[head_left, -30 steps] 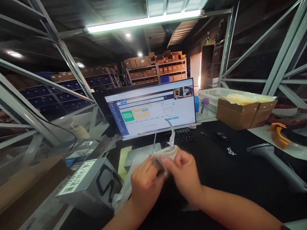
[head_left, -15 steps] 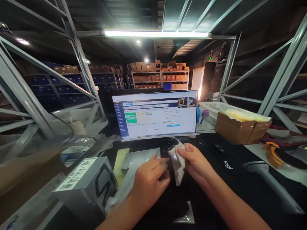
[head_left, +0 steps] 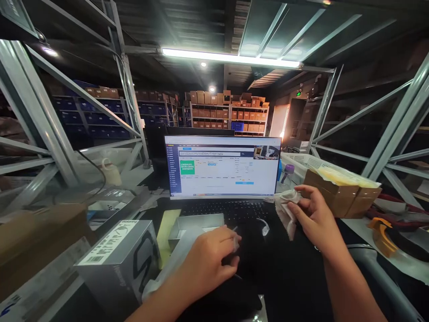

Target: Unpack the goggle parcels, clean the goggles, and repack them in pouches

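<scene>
My right hand point(head_left: 313, 214) is raised at the right of the monitor point(head_left: 223, 166), fingers pinched on a crumpled whitish plastic wrapper point(head_left: 285, 209). My left hand point(head_left: 209, 257) rests low on the black desk mat, fingers curled over a small dark object I cannot make out, with a thin white cable point(head_left: 263, 225) trailing toward the keyboard point(head_left: 229, 209). A clear plastic bag point(head_left: 169, 266) lies under my left wrist. An open grey box tray point(head_left: 194, 223) sits just beyond the left hand.
A grey product box point(head_left: 117, 259) with a barcode label stands at the left. A brown carton point(head_left: 342, 194) with yellow sheets, a white basket point(head_left: 301, 161), an orange tool point(head_left: 380, 228) and a grey handheld scanner point(head_left: 375, 264) lie at the right. Metal rack struts frame both sides.
The hands have parted: my right hand carried the wrapper up and to the right, away from the left. My left hand stayed low on the mat. The view tilted upward.
</scene>
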A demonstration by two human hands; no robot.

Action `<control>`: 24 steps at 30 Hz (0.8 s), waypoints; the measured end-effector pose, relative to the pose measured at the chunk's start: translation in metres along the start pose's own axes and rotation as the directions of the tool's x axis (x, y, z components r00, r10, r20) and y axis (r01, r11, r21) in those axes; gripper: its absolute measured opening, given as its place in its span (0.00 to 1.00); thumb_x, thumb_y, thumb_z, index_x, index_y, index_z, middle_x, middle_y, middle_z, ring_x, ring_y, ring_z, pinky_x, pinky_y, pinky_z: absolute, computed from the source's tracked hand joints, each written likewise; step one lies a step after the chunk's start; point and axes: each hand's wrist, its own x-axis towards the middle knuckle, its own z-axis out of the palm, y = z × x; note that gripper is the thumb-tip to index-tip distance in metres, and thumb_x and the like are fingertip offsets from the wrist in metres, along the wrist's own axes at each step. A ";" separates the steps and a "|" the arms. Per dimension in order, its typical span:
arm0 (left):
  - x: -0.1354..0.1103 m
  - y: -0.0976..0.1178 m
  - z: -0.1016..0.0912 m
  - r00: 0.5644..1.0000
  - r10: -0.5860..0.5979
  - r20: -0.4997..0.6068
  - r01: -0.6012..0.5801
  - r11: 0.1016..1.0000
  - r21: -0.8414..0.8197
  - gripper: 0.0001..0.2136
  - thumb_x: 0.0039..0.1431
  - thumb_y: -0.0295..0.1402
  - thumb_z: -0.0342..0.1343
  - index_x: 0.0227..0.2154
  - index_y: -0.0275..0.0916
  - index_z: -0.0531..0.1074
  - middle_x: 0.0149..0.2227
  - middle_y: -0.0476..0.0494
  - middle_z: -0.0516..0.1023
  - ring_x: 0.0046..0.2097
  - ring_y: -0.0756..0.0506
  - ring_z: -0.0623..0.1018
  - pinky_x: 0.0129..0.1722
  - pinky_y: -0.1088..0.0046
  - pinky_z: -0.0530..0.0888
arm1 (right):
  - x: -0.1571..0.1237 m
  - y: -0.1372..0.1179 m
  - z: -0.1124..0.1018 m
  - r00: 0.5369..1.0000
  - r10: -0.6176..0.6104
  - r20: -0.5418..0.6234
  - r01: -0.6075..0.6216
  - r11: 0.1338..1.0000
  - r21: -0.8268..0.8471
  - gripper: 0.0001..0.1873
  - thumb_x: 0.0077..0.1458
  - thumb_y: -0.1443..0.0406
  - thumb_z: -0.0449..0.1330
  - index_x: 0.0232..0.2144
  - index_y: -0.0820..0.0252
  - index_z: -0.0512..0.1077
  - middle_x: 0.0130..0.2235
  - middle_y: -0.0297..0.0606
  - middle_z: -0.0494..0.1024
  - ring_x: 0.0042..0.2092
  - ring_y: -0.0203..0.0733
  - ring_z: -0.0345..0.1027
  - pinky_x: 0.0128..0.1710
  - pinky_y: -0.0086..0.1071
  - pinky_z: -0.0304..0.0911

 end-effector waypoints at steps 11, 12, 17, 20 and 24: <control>-0.004 -0.006 -0.004 0.989 0.032 0.141 -0.046 0.995 0.093 0.07 0.59 0.22 0.58 0.36 0.41 0.71 0.48 0.50 0.79 0.50 0.47 0.78 0.66 0.59 0.68 | -0.020 -0.015 0.015 0.994 -0.113 -0.002 0.112 0.987 -0.112 0.15 0.59 0.54 0.65 0.44 0.54 0.75 0.38 0.39 0.82 0.35 0.43 0.76 0.35 0.34 0.70; -0.003 -0.006 -0.005 0.986 0.042 0.162 -0.058 0.994 0.097 0.07 0.59 0.22 0.58 0.37 0.41 0.71 0.48 0.50 0.78 0.50 0.47 0.78 0.67 0.59 0.67 | -0.021 -0.016 0.016 0.989 -0.136 0.054 0.142 0.982 -0.128 0.14 0.60 0.55 0.65 0.44 0.54 0.76 0.37 0.38 0.81 0.35 0.43 0.76 0.37 0.34 0.70; -0.002 -0.007 -0.009 0.969 0.079 0.234 -0.105 0.990 0.099 0.06 0.60 0.24 0.59 0.37 0.41 0.71 0.49 0.50 0.78 0.52 0.47 0.76 0.68 0.59 0.64 | -0.027 -0.020 0.028 0.935 -0.163 0.314 0.231 0.954 -0.192 0.12 0.65 0.57 0.60 0.48 0.51 0.74 0.42 0.36 0.81 0.41 0.43 0.76 0.41 0.33 0.69; -0.002 -0.008 -0.010 0.959 0.103 0.264 -0.140 0.982 0.124 0.06 0.59 0.25 0.60 0.36 0.41 0.71 0.49 0.48 0.78 0.52 0.46 0.76 0.68 0.57 0.63 | -0.032 -0.025 0.032 0.820 -0.121 0.559 0.287 0.932 -0.219 0.12 0.66 0.60 0.59 0.51 0.48 0.73 0.47 0.34 0.80 0.47 0.43 0.74 0.47 0.34 0.67; -0.002 -0.007 -0.009 0.930 0.143 0.339 -0.215 0.959 0.186 0.06 0.57 0.27 0.63 0.35 0.40 0.71 0.43 0.45 0.79 0.50 0.43 0.77 0.67 0.54 0.64 | -0.036 -0.032 0.032 0.686 0.017 0.727 0.290 0.910 -0.295 0.18 0.65 0.65 0.60 0.55 0.46 0.67 0.50 0.32 0.78 0.48 0.41 0.72 0.47 0.32 0.63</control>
